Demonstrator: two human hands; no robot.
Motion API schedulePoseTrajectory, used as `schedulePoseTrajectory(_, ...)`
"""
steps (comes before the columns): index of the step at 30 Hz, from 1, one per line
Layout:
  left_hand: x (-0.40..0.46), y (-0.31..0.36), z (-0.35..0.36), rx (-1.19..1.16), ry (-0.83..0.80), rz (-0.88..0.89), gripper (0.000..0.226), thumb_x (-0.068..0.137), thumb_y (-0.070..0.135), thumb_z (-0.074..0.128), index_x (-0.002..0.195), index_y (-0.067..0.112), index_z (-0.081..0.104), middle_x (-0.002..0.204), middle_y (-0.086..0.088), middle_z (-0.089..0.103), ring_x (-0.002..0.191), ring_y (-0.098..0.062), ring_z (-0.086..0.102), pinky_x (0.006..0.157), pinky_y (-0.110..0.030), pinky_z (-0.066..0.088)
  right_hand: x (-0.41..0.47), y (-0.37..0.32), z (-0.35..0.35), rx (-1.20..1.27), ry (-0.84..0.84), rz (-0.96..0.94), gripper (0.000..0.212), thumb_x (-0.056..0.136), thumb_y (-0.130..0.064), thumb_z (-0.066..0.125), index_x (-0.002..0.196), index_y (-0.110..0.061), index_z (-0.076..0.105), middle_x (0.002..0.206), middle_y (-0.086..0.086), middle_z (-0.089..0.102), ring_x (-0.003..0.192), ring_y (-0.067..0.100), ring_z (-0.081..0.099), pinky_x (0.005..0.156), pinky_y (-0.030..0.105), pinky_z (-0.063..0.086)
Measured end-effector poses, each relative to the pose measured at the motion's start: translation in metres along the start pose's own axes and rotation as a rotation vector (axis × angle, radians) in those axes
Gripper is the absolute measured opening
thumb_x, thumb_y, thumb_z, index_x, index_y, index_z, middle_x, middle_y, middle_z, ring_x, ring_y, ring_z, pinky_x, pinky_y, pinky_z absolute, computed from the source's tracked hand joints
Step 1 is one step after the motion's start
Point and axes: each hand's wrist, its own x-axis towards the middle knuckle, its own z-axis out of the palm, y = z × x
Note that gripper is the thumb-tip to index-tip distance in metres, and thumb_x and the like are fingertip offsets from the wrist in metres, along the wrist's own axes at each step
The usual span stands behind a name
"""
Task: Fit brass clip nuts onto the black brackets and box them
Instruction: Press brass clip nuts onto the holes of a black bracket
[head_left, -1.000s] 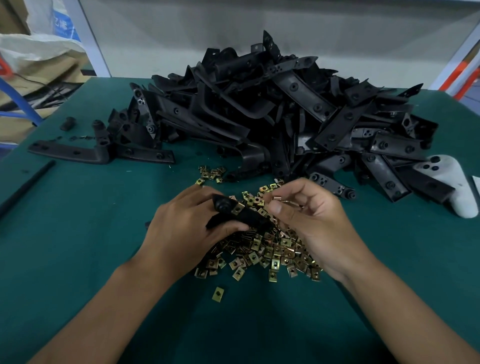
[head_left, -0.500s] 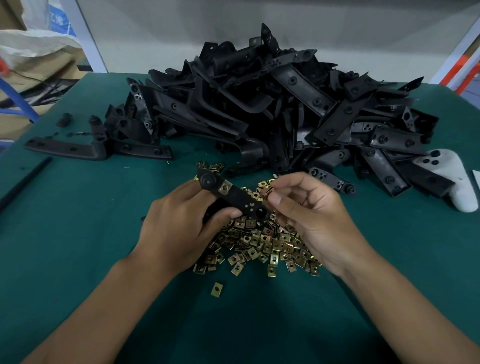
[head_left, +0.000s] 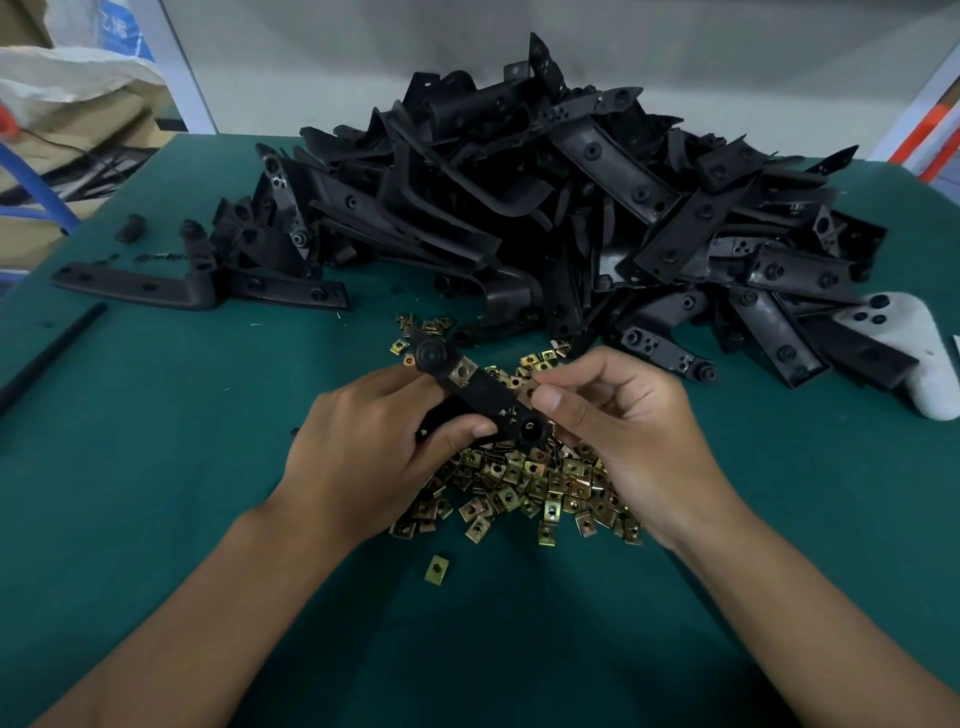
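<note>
At centre frame, the left hand (head_left: 374, 441) is gripping a black bracket (head_left: 480, 392) while the right hand (head_left: 618, 421) fingers are pinching a brass clip nut (head_left: 525, 391), which may slip and drop into the loose nuts (head_left: 524, 483).

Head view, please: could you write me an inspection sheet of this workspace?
Surface: green mat.
Job's things: held bracket carries one fitted nut; loose brass clip nuts; bracket pile. No box seen.
Clutter: white controller; black rod.
Hands: left hand grips the bracket; right hand pinches a nut at it.
Cables: thin wire, far left.
Surroundings: cardboard and sacking.
</note>
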Motion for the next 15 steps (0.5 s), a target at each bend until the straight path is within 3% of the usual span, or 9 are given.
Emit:
schedulePoseTrajectory(7, 0.0, 0.0014, -0.0002, -0.016, 0.01, 0.003, 0.061, 0.1, 0.063, 0.035, 0.099, 0.019, 0.076, 0.078, 0.005, 0.066, 0.064, -0.019, 0.061, 0.049, -0.027, 0.041, -0.0025, 0.0025, 0.0041, -0.024, 0.048, -0.084, 0.004, 0.074, -0.021, 0.077, 0.078, -0.023, 0.078, 0.08, -0.006, 0.076, 0.07, -0.002, 0.066, 0.065, 0.011, 0.05)
schedulePoseTrajectory(15, -0.0015, -0.0008, 0.0007, 0.004, 0.023, -0.03, 0.06, 0.1, 0.063, 0.035, 0.094, 0.018, 0.074, 0.076, 0.006, 0.065, 0.063, -0.017, 0.058, 0.049, -0.025, 0.036, -0.0062, 0.0031, 0.0001, -0.179, 0.01, -0.124, 0.011, 0.088, -0.029, 0.072, 0.096, -0.025, 0.079, 0.098, -0.006, 0.078, 0.089, 0.005, 0.071, 0.078, 0.016, 0.053)
